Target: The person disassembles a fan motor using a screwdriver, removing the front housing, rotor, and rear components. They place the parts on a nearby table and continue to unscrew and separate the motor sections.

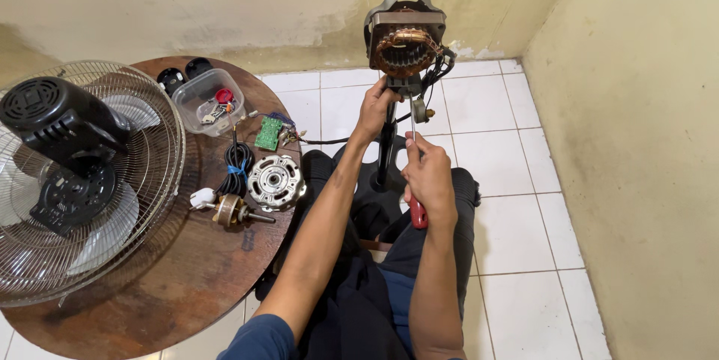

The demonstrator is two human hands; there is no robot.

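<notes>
A bare fan motor [405, 37] with copper windings stands on a black stand pole [386, 147] between my knees. My left hand [377, 105] grips the neck just under the motor, where black wires hang. My right hand [428, 177] holds a red-handled screwdriver [416, 210], its shaft pointing up to the bracket below the motor. The black stand base [374, 188] rests on the floor against my legs.
A round wooden table [172, 278] at left carries a wire fan guard with black motor cover [60, 124], a clear plastic tub [210, 100] of small parts, a green circuit board [268, 133], a metal motor end plate [275, 180], a rotor [234, 212] and a coiled black cord [237, 162]. Walls close in behind and right.
</notes>
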